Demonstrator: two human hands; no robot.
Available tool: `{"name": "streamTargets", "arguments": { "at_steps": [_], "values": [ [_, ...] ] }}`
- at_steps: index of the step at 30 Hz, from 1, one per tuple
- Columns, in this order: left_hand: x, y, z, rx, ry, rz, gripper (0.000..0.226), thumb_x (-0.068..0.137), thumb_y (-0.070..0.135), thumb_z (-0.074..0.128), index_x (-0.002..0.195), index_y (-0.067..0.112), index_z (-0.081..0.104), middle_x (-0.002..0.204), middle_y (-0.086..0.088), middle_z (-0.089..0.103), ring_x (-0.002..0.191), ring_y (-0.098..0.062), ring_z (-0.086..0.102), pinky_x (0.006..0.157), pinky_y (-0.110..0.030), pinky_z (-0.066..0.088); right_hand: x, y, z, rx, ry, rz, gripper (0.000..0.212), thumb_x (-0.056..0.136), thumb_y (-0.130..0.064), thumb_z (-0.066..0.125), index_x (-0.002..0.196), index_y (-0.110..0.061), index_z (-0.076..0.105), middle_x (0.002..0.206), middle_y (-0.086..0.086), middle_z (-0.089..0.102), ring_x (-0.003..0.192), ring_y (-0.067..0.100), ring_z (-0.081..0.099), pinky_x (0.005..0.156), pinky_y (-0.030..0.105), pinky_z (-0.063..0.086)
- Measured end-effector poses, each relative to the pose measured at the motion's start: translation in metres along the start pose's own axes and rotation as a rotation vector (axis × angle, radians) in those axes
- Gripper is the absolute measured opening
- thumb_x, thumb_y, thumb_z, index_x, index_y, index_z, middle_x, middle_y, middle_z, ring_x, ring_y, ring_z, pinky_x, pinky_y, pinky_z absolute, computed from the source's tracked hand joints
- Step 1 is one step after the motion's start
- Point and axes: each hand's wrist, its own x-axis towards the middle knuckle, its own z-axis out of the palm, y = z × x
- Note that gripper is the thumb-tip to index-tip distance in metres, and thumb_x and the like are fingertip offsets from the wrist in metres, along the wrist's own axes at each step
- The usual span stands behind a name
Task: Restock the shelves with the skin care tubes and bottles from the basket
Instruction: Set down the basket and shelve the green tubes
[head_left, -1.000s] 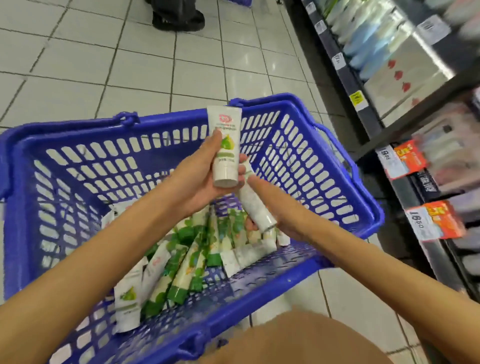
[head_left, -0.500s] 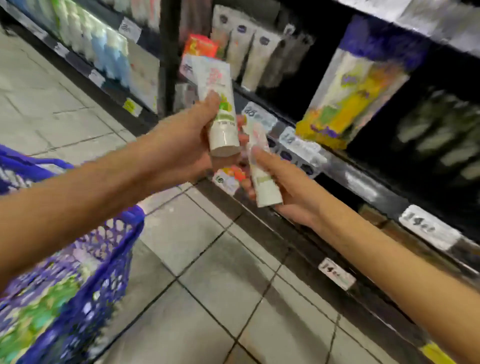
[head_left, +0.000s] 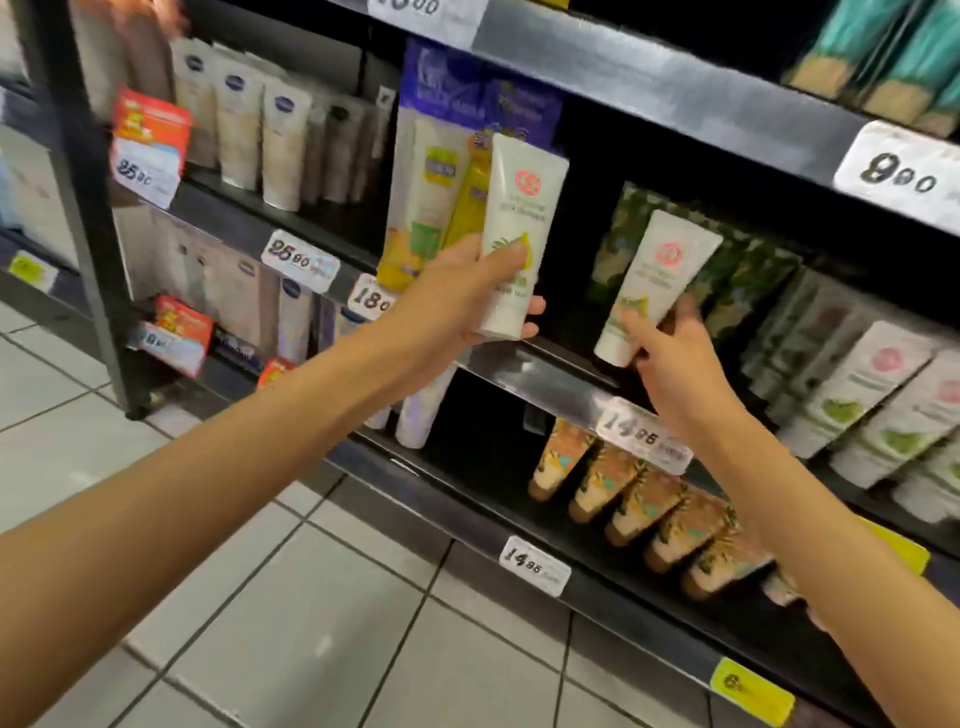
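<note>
Head view: both arms reach toward dark store shelving. Left hand (head_left: 457, 301) is wrapped around the lower half of a white tube (head_left: 519, 228) with a pink round logo and green/yellow print, thumb across the front, fingers curled behind and under; tube is cap-down, roughly upright, tilted slightly right at the top, held in front of the middle shelf (head_left: 540, 374) and just beside a tall white and yellow hanging pack (head_left: 431, 208). Right hand (head_left: 675, 358) pinches a second matching white tube (head_left: 652, 283) near its cap end, thumb on the front, fingertips behind; that tube is cap-down, leans right, and sits over the front lip of the middle shelf, right in front of a row of dark green leafy-print tubes (head_left: 727, 270). Cannot tell whether its cap touches the shelf. The two held tubes are apart, not touching. Right of the green row: white tubes with pink and green labels (head_left: 872, 395), blurred. Shelf below holds a row of orange patterned tubes (head_left: 634, 499), caps forward. Upper left shelf has beige tubes with dark blue logos (head_left: 283, 140). Price tags along shelf edges: "14.95" tag (head_left: 644, 434) just under the right wrist, another (head_left: 535, 565) on the lower rail. Floor is light grey tile (head_left: 291, 623). Basket not in frame.
</note>
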Motion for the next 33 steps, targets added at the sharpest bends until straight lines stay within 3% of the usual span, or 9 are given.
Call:
{"name": "streamTargets", "arguments": {
  "at_steps": [5,9,13,16,19,23,26,29,33],
  "values": [
    [0.010,-0.019,-0.007,0.254,-0.062,0.073,0.024,0.095,0.014,0.043,0.117,0.016,0.051,0.099,0.004,0.063,0.088,-0.009,0.063,0.076,-0.020,0.054,0.030,0.027,-0.026,-0.087,0.120,-0.007,0.050,0.092,-0.006,0.052,0.138,-0.014,0.034,0.138,0.007,0.048,0.124,0.020,0.048,0.104,0.037,0.041],
    [0.019,-0.027,-0.008,0.187,-0.009,0.025,0.032,0.097,0.014,0.039,0.128,0.008,0.045,0.097,-0.001,0.060,0.082,-0.010,0.060,0.070,-0.021,0.053,0.049,0.035,-0.021,-0.217,0.074,0.027,0.048,0.091,-0.010,0.056,0.136,-0.008,0.038,0.138,0.010,0.049,0.125,0.022,0.048,0.102,0.032,0.041],
    [0.024,-0.041,0.002,0.221,-0.140,-0.034,0.022,0.096,0.018,0.040,0.117,0.022,0.048,0.100,0.004,0.063,0.087,-0.008,0.062,0.077,-0.025,0.053,0.037,0.032,-0.024,-0.270,0.062,0.044,0.051,0.091,-0.013,0.057,0.137,-0.012,0.037,0.137,0.006,0.049,0.123,0.019,0.049,0.095,0.023,0.041],
    [0.029,-0.049,0.023,0.145,-0.201,-0.032,0.019,0.095,0.019,0.043,0.110,0.029,0.050,0.103,0.006,0.064,0.088,-0.004,0.067,0.068,-0.019,0.055,0.010,0.022,-0.039,-0.264,0.031,0.056,0.052,0.092,-0.010,0.055,0.139,-0.012,0.033,0.137,0.007,0.049,0.123,0.020,0.048,0.102,0.028,0.041],
    [0.029,-0.057,0.053,0.082,-0.220,-0.032,0.024,0.094,0.021,0.046,0.117,0.027,0.048,0.114,0.006,0.062,0.100,-0.008,0.065,0.073,-0.021,0.054,-0.028,0.011,-0.066,-0.280,0.041,0.049,0.048,0.093,-0.010,0.053,0.137,-0.011,0.035,0.137,0.006,0.049,0.123,0.017,0.049,0.105,0.033,0.041],
    [0.027,-0.064,0.099,0.096,-0.282,-0.012,0.029,0.093,0.021,0.050,0.122,0.025,0.049,0.117,0.009,0.061,0.101,-0.002,0.063,0.067,-0.016,0.054,-0.098,0.006,-0.120,-0.349,0.143,0.013,0.030,0.091,-0.016,0.056,0.120,-0.022,0.049,0.111,-0.016,0.061,0.097,-0.012,0.057,0.078,0.006,0.047],
    [0.029,-0.068,0.127,0.055,-0.349,-0.015,0.028,0.092,0.020,0.053,0.120,0.026,0.052,0.114,0.010,0.064,0.097,0.001,0.064,0.063,-0.012,0.052,-0.135,0.006,-0.179,-0.417,0.348,-0.004,0.015,0.090,-0.017,0.058,0.100,-0.028,0.055,0.086,-0.024,0.066,0.085,-0.007,0.063,0.075,0.014,0.052],
    [0.031,-0.076,0.151,0.004,-0.384,-0.023,0.025,0.091,0.018,0.053,0.114,0.026,0.054,0.109,0.012,0.066,0.095,0.001,0.065,0.064,-0.013,0.052,-0.144,0.002,-0.236,-0.465,0.577,-0.033,0.024,0.092,-0.020,0.055,0.116,-0.015,0.052,0.098,-0.015,0.063,0.088,-0.006,0.062,0.083,0.017,0.054],
    [0.033,-0.094,0.174,-0.033,-0.401,-0.054,0.024,0.089,0.015,0.055,0.111,0.024,0.056,0.105,0.010,0.068,0.094,-0.001,0.066,0.066,-0.015,0.053,-0.130,0.006,-0.281,-0.569,0.611,-0.009,0.034,0.093,-0.016,0.054,0.122,-0.001,0.047,0.108,0.003,0.059,0.090,0.005,0.059,0.080,0.016,0.053]
  ]
}}
